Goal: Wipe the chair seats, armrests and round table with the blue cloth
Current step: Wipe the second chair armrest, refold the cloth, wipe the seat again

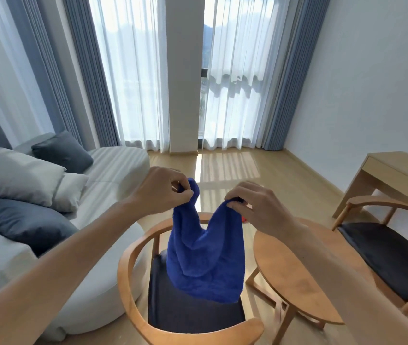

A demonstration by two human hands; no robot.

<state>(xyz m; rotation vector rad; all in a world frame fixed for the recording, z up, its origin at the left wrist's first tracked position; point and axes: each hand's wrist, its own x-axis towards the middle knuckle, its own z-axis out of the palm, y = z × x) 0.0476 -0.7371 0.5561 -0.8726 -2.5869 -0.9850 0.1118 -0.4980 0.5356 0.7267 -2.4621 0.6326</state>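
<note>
A bright room with a wood floor (235, 168) and sheer curtains (232, 70) holds a sofa (113, 170) at left, a chair (133, 270) with a dark seat (190, 312), a round table (290, 277) and a second chair (382, 247) at right. The left hand (160, 190) and right hand (255, 207), held apart, each pinch a top corner of the blue cloth (205, 257), which hangs above the near seat.

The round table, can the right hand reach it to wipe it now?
Probably yes. The right hand hovers just above the round table, whose top looks bare, but it pinches one corner of the blue cloth, so the cloth comes down first.
</note>
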